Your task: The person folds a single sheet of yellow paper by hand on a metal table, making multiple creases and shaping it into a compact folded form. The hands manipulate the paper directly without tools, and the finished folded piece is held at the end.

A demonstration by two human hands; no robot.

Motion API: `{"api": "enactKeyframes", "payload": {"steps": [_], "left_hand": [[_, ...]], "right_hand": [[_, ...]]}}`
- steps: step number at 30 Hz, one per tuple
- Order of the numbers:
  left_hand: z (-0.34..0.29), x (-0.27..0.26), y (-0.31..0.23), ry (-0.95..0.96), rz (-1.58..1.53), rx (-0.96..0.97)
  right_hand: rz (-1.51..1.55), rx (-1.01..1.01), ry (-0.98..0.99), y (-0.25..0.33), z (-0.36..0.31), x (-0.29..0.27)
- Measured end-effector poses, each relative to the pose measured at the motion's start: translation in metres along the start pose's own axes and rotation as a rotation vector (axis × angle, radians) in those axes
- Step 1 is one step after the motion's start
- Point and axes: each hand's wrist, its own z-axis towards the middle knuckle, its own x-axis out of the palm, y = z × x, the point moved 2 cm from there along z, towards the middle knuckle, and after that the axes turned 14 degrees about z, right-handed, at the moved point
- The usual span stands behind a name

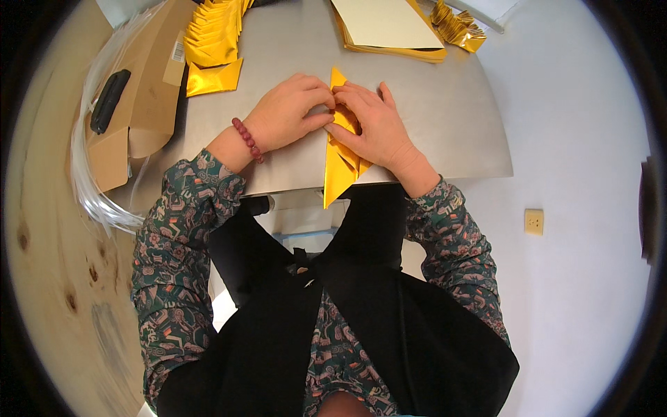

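Observation:
A partly folded sheet of shiny gold paper [339, 174] lies lengthwise between my hands, its lower point reaching past the table's near edge. My left hand [292, 111], with a dark red bead bracelet at its wrist, is closed with the fingertips at the paper's left edge. From the right, my right hand [379, 128] bends over the paper, thumb and forefinger pressed on its folds. Both hands' fingertips nearly meet near the paper's upper half. The creases beneath the right fingers are partly hidden.
Folded gold pieces [214, 78] overlap in a row at the far left of the grey table [458, 139]. A paper stack [389, 24] and a bunch of gold folded pieces [458, 29] are at the back right. Left stands a cardboard box [156, 90] beside clear plastic strands [87, 174].

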Motion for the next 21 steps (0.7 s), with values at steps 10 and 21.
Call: {"api": "enactKeyframes", "payload": {"steps": [10,21], "left_hand": [[-0.0034,0.0056,0.0054,-0.051,0.013,0.059],[-0.0043,0.0045,0.0067,-0.005,0.111,0.102]], "right_hand": [[0.011,0.044,0.033,0.001,-0.0034,0.0004],[0.025,0.028,0.015,-0.004,-0.0045,0.0049]]}}
